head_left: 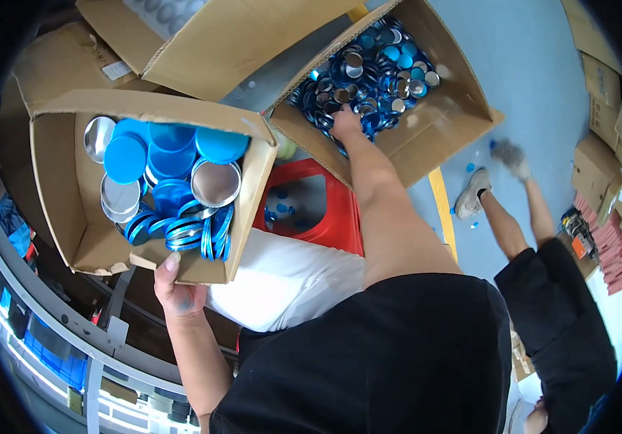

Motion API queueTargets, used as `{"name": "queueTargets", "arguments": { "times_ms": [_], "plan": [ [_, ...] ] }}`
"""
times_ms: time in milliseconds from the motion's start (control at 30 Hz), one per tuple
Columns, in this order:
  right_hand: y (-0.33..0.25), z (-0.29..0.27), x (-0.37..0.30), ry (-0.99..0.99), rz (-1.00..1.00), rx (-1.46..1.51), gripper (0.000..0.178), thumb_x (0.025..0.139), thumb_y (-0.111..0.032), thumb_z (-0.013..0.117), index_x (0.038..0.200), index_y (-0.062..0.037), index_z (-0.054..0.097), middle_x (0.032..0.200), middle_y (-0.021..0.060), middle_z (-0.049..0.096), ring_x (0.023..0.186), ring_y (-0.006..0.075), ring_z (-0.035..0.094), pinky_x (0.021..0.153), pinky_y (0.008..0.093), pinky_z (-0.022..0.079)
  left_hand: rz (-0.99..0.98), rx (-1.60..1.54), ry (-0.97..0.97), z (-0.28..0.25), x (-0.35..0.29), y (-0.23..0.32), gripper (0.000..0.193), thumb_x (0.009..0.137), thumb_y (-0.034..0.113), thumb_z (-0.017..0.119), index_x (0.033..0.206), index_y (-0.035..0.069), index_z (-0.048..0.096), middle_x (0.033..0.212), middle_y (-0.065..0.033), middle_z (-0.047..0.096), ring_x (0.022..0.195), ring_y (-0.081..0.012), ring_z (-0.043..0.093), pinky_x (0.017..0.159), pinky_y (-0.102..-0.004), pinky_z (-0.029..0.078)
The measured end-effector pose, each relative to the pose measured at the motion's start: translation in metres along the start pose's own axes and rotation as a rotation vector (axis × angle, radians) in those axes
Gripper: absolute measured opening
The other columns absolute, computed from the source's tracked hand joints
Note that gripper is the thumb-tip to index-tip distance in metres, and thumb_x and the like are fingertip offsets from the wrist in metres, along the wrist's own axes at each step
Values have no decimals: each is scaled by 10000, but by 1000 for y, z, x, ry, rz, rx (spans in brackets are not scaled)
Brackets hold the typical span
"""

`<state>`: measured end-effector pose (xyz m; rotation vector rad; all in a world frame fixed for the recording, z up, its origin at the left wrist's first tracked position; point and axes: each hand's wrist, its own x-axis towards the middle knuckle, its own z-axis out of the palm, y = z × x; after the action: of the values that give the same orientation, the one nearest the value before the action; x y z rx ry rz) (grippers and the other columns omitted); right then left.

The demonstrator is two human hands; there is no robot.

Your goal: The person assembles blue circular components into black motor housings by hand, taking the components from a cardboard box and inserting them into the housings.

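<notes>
Gripping the near cardboard box (58,188) of blue lids (170,160), the left hand (177,289) curls its fingers on the rim; the right hand (345,121) digs into the far box (441,119), fingers hidden.

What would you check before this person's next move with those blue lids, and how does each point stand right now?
1. Left hand grips the near cardboard box by its lower edge: ok.
2. Near box sits level: not ok, it tilts.
3. Large blue lids stay inside it: ok.
4. Right hand reaches the small lids in the far box: ok.
5. Right hand has a lid in its grasp: cannot tell.
6. Floor free of strays: not ok, blue bits lie loose.
</notes>
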<state>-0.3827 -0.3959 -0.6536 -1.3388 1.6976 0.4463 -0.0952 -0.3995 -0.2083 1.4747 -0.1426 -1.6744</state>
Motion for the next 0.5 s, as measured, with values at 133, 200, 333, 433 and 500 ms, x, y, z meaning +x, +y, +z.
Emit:
{"name": "queueTargets", "arguments": {
  "times_ms": [133,200,333,433,500],
  "plan": [
    [42,-32,-10,95,-34,149,541,719,-210,774,1234,-141,621,1201,152,621,1143,311,580,930,513,484,30,27,69,17,10,-3,451,837,180,635,1235,-4,528,1165,-138,638,1064,-281,634,979,-429,485],
    [52,-49,-16,156,-37,222,530,720,-186,781,1221,-122,621,1168,147,638,1093,305,614,894,475,525,23,32,57,25,16,-8,430,832,164,638,1217,2,535,1138,-130,643,1042,-275,640,966,-425,492],
    [42,-101,-67,-72,69,1055,516,714,-92,800,1189,-64,599,1058,99,663,988,244,642,792,413,573,-59,92,21,24,28,-22,367,811,116,646,1154,29,549,1040,-99,648,964,-239,647,880,-394,517],
    [45,-143,-117,-35,-81,1214,547,720,-24,789,1211,-49,549,1082,72,631,940,205,636,715,389,593,-131,152,-4,42,36,-35,345,789,76,646,1112,49,532,966,-67,626,877,-193,628,769,-341,513],
    [44,-172,-158,43,-149,1237,579,719,-27,789,1234,-51,525,1100,81,618,932,214,643,708,379,595,-149,216,10,60,37,-41,356,763,31,646,1084,62,498,904,-36,591,772,-144,601,671,-280,485]
  ]
}}
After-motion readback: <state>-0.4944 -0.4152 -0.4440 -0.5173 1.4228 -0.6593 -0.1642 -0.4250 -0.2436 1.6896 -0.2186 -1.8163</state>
